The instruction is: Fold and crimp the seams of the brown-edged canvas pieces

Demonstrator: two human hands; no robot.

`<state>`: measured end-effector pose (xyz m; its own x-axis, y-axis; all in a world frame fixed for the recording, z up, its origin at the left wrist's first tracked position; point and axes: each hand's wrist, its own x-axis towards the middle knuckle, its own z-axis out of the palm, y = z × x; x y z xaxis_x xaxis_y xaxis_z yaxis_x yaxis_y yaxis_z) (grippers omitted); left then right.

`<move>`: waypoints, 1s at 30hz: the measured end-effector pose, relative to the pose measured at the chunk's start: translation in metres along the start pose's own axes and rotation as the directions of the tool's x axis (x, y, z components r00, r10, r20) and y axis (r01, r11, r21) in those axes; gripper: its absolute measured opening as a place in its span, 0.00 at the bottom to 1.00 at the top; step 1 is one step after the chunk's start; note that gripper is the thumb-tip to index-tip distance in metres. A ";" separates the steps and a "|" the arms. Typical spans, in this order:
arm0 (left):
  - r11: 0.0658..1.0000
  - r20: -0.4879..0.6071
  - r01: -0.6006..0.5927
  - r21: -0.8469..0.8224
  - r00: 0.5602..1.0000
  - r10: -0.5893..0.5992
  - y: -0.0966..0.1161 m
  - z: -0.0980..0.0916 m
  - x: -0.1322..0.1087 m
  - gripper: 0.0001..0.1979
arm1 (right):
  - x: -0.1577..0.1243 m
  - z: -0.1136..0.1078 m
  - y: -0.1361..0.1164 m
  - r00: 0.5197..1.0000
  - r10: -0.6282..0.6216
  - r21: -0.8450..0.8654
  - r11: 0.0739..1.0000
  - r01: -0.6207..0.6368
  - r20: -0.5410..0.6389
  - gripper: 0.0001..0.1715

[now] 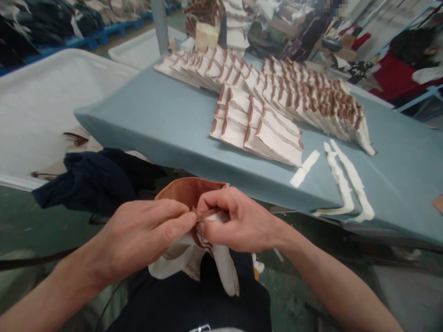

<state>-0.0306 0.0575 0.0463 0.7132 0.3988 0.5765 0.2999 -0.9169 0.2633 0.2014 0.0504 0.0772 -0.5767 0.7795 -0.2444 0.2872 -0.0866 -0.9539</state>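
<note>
Left hand [138,237]: over the lap, thumb and forefinger pressed together on the brown edge of the fabric piece [194,240]; the grip is a fine pinch, seemingly to keep the edge taut against the other hand.
Right hand [235,221]: facing the left, fingertips meeting it at the same seam; grip closed in a pinch on the piece, fingers curled over the top fold.
Fabric piece: held above the lap, clear of the counter; brown layer arched on top, cream layers hanging below between the wrists. Holding it near the body probably lets both hands work the edge at close sight.
Counter [155,120]: covered in blue-grey cloth, ahead of the hands, well apart from them.
Folded pieces [263,129]: cream with brown edges, laid overlapping in rows like shingles, so each edge shows and the rows likely stay countable.
Strips [346,180]: cream offcuts, lying flat near the counter's front edge, beside the rows.
Dark cloth [97,180]: bunched to the left, below the counter's corner.
White tray [41,101]: at far left, beside the counter.
</note>
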 end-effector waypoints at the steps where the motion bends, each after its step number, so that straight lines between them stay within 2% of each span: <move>1: 1.000 0.003 -0.021 0.012 1.000 0.021 -0.001 0.000 -0.001 0.10 | 0.001 0.000 0.002 0.999 0.035 0.082 0.996 -0.037 0.024 0.03; 6: 0.998 0.035 -0.053 0.029 0.998 0.052 -0.007 0.006 -0.007 0.10 | 0.008 0.003 0.013 0.990 0.095 0.383 0.915 -0.130 0.107 0.11; 10: 0.999 -0.013 -0.041 -0.002 0.999 0.041 -0.003 0.012 -0.004 0.08 | 0.013 0.010 0.017 0.989 0.137 0.424 0.893 -0.150 0.063 0.10; 13: 0.988 -0.041 0.109 -0.108 0.993 -0.114 0.004 0.011 0.001 0.10 | 0.010 0.016 0.015 0.996 0.087 0.294 0.953 -0.072 -0.037 0.06; 15: 0.954 -0.027 0.251 -0.164 0.966 -0.258 0.008 0.008 0.003 0.11 | 0.005 0.019 0.010 0.989 -0.025 0.094 0.995 0.039 -0.146 0.04; 17: 0.905 0.032 0.360 -0.227 0.931 -0.363 0.010 0.004 0.003 0.09 | 0.001 0.020 0.007 0.964 -0.146 -0.097 0.987 0.127 -0.222 0.05; 19: 0.840 0.133 0.435 -0.324 0.900 -0.415 0.009 -0.001 0.003 0.06 | -0.001 0.020 0.006 0.941 -0.224 -0.202 0.964 0.175 -0.253 0.05; 22: 0.763 0.265 0.509 -0.399 0.861 -0.435 0.005 -0.006 0.002 0.10 | -0.001 0.019 0.009 0.918 -0.293 -0.266 0.938 0.221 -0.269 0.05; 25: 0.775 0.267 0.508 -0.377 0.860 -0.434 -0.001 -0.006 -0.001 0.10 | 0.001 0.018 0.013 0.909 -0.318 -0.273 0.930 0.244 -0.271 0.04; 27: 0.768 0.244 0.514 -0.383 0.858 -0.452 -0.004 -0.002 -0.001 0.10 | 0.004 0.021 0.017 0.930 -0.264 -0.162 0.960 0.228 -0.257 0.03; 29: 0.706 0.218 0.522 -0.478 0.849 -0.481 -0.006 0.007 -0.002 0.15 | 0.009 0.027 0.023 0.965 -0.167 0.139 0.970 0.197 -0.205 0.04; 30: 0.649 0.204 0.520 -0.555 0.842 -0.500 -0.006 0.013 -0.002 0.19 | 0.012 0.032 0.026 0.979 -0.132 0.329 0.927 0.178 -0.157 0.08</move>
<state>-0.0256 0.0624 0.0331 0.5799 0.7908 0.1956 0.2142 -0.3796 0.9000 0.1781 0.0376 0.0438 -0.4823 0.8718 -0.0857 -0.0877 -0.1454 -0.9855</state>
